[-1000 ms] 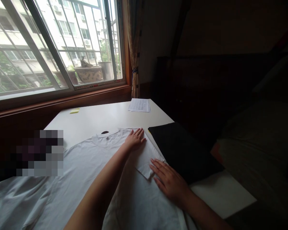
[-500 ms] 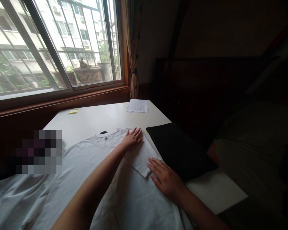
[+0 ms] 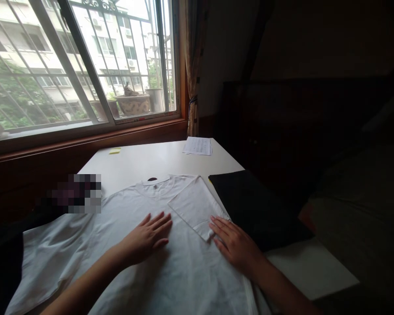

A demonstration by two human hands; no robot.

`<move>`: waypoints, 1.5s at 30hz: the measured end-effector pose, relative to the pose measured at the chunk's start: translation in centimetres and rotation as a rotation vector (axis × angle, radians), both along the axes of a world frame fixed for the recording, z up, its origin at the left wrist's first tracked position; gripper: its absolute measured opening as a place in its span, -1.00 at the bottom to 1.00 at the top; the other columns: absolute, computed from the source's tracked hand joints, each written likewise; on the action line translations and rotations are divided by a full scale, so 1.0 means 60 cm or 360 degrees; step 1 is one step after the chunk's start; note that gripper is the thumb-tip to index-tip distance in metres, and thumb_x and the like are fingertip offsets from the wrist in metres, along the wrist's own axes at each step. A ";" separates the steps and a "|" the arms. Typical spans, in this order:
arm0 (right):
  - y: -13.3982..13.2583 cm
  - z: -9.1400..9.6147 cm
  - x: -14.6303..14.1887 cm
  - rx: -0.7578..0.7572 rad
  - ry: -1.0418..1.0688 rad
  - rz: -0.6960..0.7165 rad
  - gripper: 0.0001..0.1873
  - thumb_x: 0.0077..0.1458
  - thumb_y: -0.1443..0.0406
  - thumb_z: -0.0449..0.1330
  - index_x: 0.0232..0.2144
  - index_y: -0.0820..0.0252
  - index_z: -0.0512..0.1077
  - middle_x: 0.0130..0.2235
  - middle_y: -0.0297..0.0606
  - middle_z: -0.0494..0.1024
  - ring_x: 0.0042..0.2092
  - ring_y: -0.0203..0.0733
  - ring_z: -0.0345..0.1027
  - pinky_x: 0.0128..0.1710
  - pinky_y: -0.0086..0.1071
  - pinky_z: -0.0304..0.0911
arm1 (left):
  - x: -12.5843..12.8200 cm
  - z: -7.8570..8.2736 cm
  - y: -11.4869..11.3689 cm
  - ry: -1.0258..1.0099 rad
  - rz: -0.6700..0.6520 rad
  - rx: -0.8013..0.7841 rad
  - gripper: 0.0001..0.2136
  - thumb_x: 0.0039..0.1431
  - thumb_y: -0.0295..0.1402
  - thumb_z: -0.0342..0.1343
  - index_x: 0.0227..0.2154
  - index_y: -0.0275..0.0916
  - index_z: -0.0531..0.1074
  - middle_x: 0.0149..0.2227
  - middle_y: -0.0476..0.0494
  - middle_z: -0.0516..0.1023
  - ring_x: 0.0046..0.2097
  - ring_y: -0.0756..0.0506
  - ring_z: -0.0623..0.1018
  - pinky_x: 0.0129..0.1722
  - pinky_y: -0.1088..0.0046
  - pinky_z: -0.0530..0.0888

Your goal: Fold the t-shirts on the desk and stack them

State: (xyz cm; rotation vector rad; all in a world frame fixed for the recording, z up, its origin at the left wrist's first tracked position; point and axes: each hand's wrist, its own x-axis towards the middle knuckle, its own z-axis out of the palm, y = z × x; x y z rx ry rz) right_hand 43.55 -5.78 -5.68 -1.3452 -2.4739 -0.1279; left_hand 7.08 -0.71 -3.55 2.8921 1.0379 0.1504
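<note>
A white T-shirt lies spread on the white table, neckline toward the window. Its right sleeve is folded inward over the chest. My left hand lies flat and open on the middle of the shirt, fingers stretched toward the sleeve. At the folded sleeve's lower corner, on the shirt's right edge, my right hand rests flat with its fingers spread. Neither hand grips the cloth.
A dark folded cloth lies on the table right of the shirt. A sheet of paper and a yellow note lie near the window. A dark bed is to the right.
My left hand has slid back from the shoulder by the collar to the middle of the shirt. The right hand stays at the sleeve corner. The view shifted slightly left.
</note>
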 end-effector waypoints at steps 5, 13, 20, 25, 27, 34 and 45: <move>0.026 0.023 -0.006 0.0012 0.0006 0.0000 -0.65 0.35 0.26 0.08 0.07 0.14 0.54 0.13 -0.14 0.58 0.12 0.01 0.45 0.12 -0.08 0.36 | -0.201 0.030 -0.110 -0.0126 0.0715 0.0102 -0.55 0.42 -0.05 -0.03 0.29 0.03 0.33 0.28 -0.01 0.44 0.29 -0.22 0.43 0.34 0.08 0.29; 0.094 0.087 -0.133 -0.0135 0.0045 0.0292 -0.72 0.29 0.31 0.14 -0.01 0.14 0.56 -0.02 -0.14 0.63 0.00 -0.03 0.46 0.06 -0.17 0.35 | -0.447 0.005 -0.228 -0.0349 0.2177 0.0196 -0.18 0.19 0.19 -0.07 0.32 -0.35 0.21 0.13 -0.45 0.47 0.09 -0.40 0.54 0.10 -0.03 0.46; 0.133 0.085 -0.318 -0.0360 0.0144 0.0628 -0.71 0.30 0.26 0.14 -0.02 0.16 0.57 -0.05 -0.14 0.63 -0.01 -0.05 0.46 0.02 -0.24 0.33 | -0.412 0.032 -0.198 -0.0671 0.2310 -0.0181 -0.09 0.07 0.18 0.08 0.36 -0.32 0.09 -0.14 -0.28 0.56 -0.12 -0.34 0.62 -0.09 0.11 0.53; 0.153 0.056 -0.411 -0.0539 0.0439 0.0751 -0.71 0.24 0.33 0.17 -0.04 0.15 0.58 -0.06 -0.18 0.64 -0.06 -0.14 0.50 -0.01 -0.33 0.33 | -0.395 0.057 -0.167 -0.0799 0.2225 -0.0176 -0.12 0.05 0.09 0.13 0.36 -0.28 0.11 -0.24 -0.14 0.55 -0.21 -0.26 0.63 -0.15 0.23 0.54; 0.159 0.042 -0.431 -0.0597 0.0564 0.0785 -0.72 0.20 0.38 0.18 -0.07 0.15 0.59 -0.10 -0.20 0.65 -0.09 -0.17 0.50 -0.01 -0.35 0.32 | -0.386 0.072 -0.159 -0.0813 0.2198 -0.0032 -0.19 0.10 0.05 0.10 0.36 -0.24 0.14 -0.23 -0.12 0.53 -0.24 -0.22 0.62 -0.20 0.27 0.54; 0.163 0.012 -0.438 -0.0875 0.1009 0.0696 -0.78 0.23 0.33 0.18 -0.12 0.12 0.59 -0.15 -0.25 0.67 -0.12 -0.19 0.51 -0.05 -0.36 0.33 | -0.290 0.148 -0.132 -0.0750 0.1626 0.0619 -0.44 0.30 -0.10 0.05 0.32 -0.11 0.22 -0.18 -0.10 0.53 -0.21 -0.14 0.59 -0.21 0.37 0.52; 0.191 0.031 -0.439 -0.1364 0.1339 0.0254 -0.41 0.35 -0.05 -0.01 0.26 0.12 0.27 -0.23 -0.25 0.59 -0.19 -0.14 0.50 -0.12 -0.28 0.35 | -0.066 0.103 -0.160 -0.0371 0.0438 0.0002 -0.49 0.39 -0.41 0.04 0.35 0.03 0.18 0.15 -0.15 0.54 0.05 -0.17 0.59 0.02 0.25 0.57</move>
